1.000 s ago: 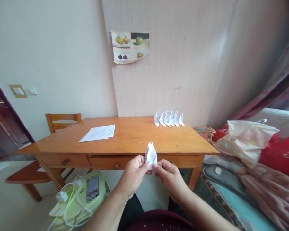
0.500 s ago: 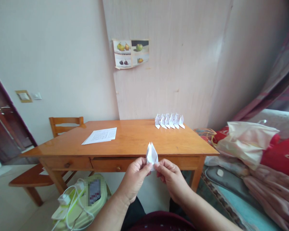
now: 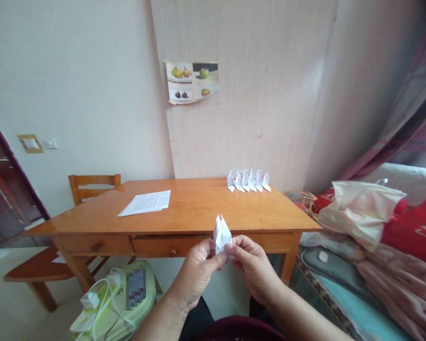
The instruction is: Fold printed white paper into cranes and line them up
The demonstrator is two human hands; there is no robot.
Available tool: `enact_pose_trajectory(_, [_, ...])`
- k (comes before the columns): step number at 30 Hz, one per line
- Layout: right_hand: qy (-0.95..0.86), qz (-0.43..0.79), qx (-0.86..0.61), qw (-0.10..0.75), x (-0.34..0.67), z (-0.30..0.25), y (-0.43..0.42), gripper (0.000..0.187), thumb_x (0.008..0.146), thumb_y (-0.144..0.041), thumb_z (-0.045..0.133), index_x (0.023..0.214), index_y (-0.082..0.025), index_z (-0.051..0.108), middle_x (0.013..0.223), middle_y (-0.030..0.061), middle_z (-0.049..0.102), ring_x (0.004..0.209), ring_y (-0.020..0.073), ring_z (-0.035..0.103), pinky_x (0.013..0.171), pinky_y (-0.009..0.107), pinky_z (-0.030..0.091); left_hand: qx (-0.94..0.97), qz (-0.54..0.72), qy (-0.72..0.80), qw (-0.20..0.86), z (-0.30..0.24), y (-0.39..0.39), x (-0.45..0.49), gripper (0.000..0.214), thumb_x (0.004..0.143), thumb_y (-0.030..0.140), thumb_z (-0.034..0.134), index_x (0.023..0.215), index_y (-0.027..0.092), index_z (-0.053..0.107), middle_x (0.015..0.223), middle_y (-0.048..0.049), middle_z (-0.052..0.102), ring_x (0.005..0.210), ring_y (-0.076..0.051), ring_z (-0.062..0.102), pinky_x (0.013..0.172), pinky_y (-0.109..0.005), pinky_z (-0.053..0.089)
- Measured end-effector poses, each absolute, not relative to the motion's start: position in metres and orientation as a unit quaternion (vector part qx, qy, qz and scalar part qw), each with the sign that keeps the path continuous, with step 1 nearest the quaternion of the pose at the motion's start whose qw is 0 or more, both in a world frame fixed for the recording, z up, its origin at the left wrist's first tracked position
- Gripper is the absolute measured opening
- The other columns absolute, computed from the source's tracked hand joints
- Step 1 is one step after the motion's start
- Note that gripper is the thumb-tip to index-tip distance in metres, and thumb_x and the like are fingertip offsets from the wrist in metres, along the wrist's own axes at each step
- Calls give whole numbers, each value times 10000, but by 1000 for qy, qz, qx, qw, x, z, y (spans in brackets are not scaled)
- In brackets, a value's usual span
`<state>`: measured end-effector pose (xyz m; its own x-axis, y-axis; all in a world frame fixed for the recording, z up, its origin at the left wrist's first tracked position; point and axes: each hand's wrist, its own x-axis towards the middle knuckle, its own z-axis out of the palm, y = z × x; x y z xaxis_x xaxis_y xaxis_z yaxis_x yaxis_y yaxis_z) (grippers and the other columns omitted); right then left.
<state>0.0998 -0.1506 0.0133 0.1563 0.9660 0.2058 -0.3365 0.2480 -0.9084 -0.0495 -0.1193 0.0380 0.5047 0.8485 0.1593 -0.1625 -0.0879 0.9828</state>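
Note:
A small folded white paper piece (image 3: 221,233) with a pointed top stands upright between my two hands, in front of the wooden table's near edge. My left hand (image 3: 197,271) pinches its lower left side. My right hand (image 3: 251,266) pinches its lower right side. Both hands are closed on the paper, thumbs toward each other. On the far right part of the table (image 3: 199,210) stands a row of several similar folded paper pieces (image 3: 248,180).
A printed sheet of paper (image 3: 146,202) lies on the table's left half. A wooden chair (image 3: 53,251) stands at the left. A green appliance with white cables (image 3: 117,303) sits on the floor. Bedding and a plastic bag (image 3: 358,210) fill the right side.
The view shifted slightly. My hands have closed in a little on the paper piece's base, and it tilts slightly left now.

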Motion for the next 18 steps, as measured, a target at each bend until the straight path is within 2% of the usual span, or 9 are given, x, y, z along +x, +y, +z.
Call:
enact_pose_trajectory(5, [-407,511,-352,670,102,14,-150,226,794,-373,770,780,-200,624,687,-16,580,586,123,433,594,280,324,611,400,277,625,34,-122,-49,207,810,320,766,876,144,679,776,-15,618,732,-140,481,685,-257,379])
enact_pose_trajectory(10, [-401,502,-346,684,104,16,-151,258,760,-370,804,742,-205,607,651,-38,546,576,116,415,585,273,314,608,397,266,634,32,-122,-49,179,808,288,756,878,145,675,811,-31,644,759,-151,506,701,-263,388])
enact_pose_trajectory(18, [-426,492,-361,668,111,16,-147,252,807,-402,767,758,-195,631,623,-41,522,550,103,382,546,262,267,608,385,280,635,30,-120,-49,176,792,273,756,879,134,693,803,-36,645,740,-150,501,685,-267,380])
